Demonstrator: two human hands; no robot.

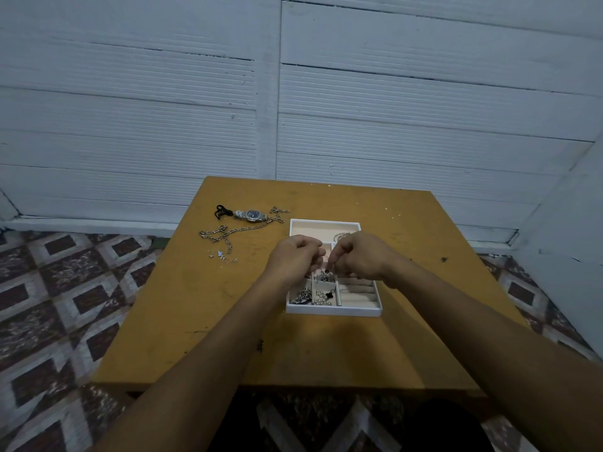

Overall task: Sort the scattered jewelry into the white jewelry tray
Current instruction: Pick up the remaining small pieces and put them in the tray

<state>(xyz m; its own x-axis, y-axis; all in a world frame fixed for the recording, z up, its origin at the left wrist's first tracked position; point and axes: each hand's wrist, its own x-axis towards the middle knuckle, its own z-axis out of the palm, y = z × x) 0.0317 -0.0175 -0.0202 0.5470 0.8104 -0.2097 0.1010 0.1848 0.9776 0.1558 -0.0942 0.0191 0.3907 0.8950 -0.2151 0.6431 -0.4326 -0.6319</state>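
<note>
Over the tray, the right hand pinches a silver piece; whether the curled left hand holds anything is unclear. The piece may tangle with those below. Chain and watch lie on the counter.

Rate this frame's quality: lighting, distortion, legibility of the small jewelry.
Head view: dim, cool light, no glare; wide-angle bowing in the wall boards; watch and chain on the table are legible; small pieces in the white tray sit in shadow under the left hand and right hand, too fine to identify.
</note>
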